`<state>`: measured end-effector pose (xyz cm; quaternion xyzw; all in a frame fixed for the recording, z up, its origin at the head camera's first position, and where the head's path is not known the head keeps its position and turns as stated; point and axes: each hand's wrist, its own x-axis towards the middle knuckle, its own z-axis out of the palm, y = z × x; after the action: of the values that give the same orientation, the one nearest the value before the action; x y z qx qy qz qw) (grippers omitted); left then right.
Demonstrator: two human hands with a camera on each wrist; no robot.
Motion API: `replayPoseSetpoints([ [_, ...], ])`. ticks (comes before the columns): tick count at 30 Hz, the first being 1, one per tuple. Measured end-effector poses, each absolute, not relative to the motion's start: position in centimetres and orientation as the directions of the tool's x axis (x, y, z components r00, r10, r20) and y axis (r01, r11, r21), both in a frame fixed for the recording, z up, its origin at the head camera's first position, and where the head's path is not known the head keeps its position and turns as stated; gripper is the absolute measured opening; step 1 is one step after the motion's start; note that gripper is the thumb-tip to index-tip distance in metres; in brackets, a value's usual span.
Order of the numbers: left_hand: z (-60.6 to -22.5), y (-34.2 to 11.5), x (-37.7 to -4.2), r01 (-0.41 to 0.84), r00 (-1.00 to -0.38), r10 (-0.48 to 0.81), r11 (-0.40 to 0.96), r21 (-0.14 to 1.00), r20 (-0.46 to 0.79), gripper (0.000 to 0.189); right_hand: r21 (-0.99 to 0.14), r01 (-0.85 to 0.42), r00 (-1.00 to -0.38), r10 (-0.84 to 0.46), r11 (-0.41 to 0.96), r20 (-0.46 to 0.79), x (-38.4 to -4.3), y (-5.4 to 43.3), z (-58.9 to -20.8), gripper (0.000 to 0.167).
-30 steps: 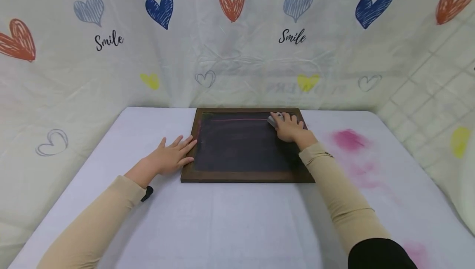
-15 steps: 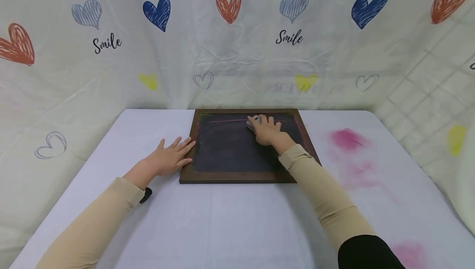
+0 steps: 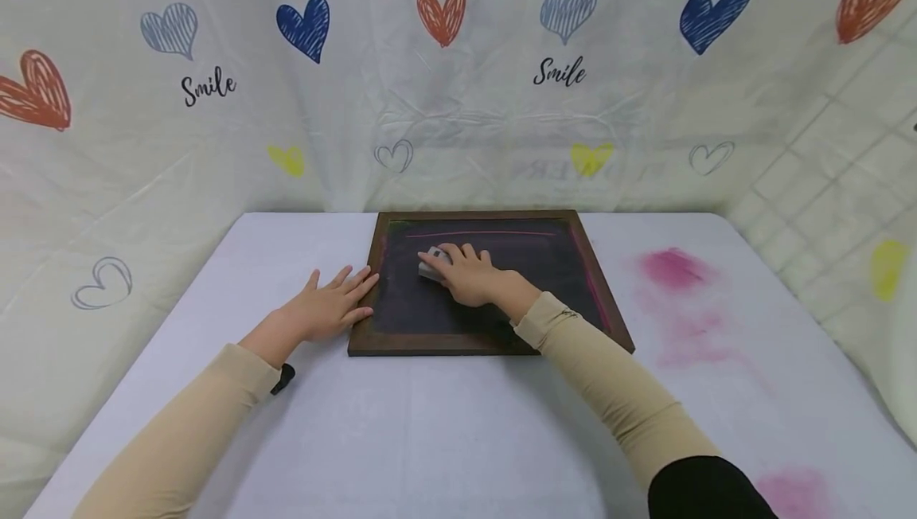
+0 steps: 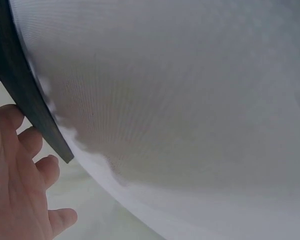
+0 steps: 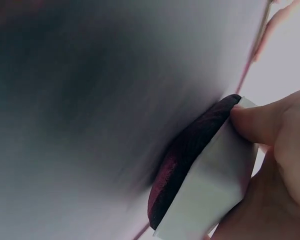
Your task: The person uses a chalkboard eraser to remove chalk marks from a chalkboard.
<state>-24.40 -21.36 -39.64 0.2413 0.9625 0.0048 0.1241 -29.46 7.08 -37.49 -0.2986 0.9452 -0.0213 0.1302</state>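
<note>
A dark chalkboard in a brown wooden frame lies on the white table. My right hand grips a chalkboard eraser over the board's left half. In the right wrist view the eraser shows a pale body and a dark felt pad stained pink, the felt against the board. Thumb and fingers hold its sides. Spread fingers of my left hand rest at the frame's left edge; in the left wrist view the fingertips touch the frame. A thin pink line runs along the board's top.
Pink smudges mark the white tablecloth right of the board. Behind the table hangs a pale curtain printed with hearts. More pink traces lie along the board's right inner edge.
My right hand has swept the eraser from the board's upper right corner leftward and slightly nearer, uncovering the right part of the pink line. My left hand has stayed put.
</note>
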Motion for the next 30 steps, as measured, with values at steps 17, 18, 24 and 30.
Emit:
replayPoseSetpoints([
  [17, -39.7, -21.7, -24.7, 0.472, -0.849, 0.475, 0.879, 0.07, -0.231, 0.069, -0.204, -0.162, -0.955, -0.205, 0.965, -0.213, -33.5, 18.8, -37.4, 0.061],
  [18, -39.7, -21.7, -24.7, 0.473, -0.849, 0.475, 0.879, 0.068, -0.231, 0.069, -0.198, -0.152, -0.957, -0.194, 0.968, -0.216, -33.5, 19.1, -37.3, 0.061],
  [24, -39.6, -21.6, -24.6, 0.475, -0.85, 0.477, 0.877, 0.064, -0.222, 0.069, -0.168, -0.092, -0.959, -0.133, 0.981, -0.251, -33.6, 20.2, -36.7, 0.063],
  [30, -39.6, -21.6, -24.5, 0.476, -0.848, 0.477, 0.877, 0.064, -0.233, 0.069, -0.219, 0.005, -0.961, -0.056, 0.976, -0.272, -33.5, 20.9, -36.0, 0.066],
])
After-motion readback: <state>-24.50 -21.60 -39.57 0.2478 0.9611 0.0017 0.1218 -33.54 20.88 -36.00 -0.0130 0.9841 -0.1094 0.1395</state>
